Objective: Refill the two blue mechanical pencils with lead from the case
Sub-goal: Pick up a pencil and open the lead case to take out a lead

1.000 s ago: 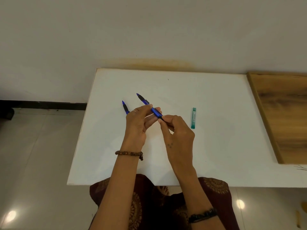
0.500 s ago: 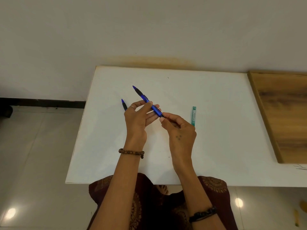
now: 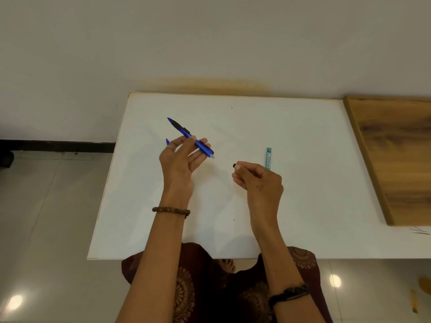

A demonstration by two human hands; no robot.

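Note:
My left hand (image 3: 180,159) holds a blue mechanical pencil (image 3: 190,137) above the white table, tip pointing up-left; its near end shows a small white eraser with no cap on it. A second blue pencil (image 3: 167,141) lies on the table behind that hand, only its tip showing. My right hand (image 3: 257,177) is apart to the right and pinches a small black cap (image 3: 234,165) between thumb and fingertip. The teal lead case (image 3: 268,158) lies flat on the table just beyond my right hand.
The white table (image 3: 233,206) has its left edge near my left arm and its front edge at my lap. A wooden board (image 3: 394,155) lies at the right. Tiled floor shows on the left.
The hands were together on the pencil's end. Now my right hand has pulled away to the right with the black cap, and my left hand keeps the pencil, shifted up-left.

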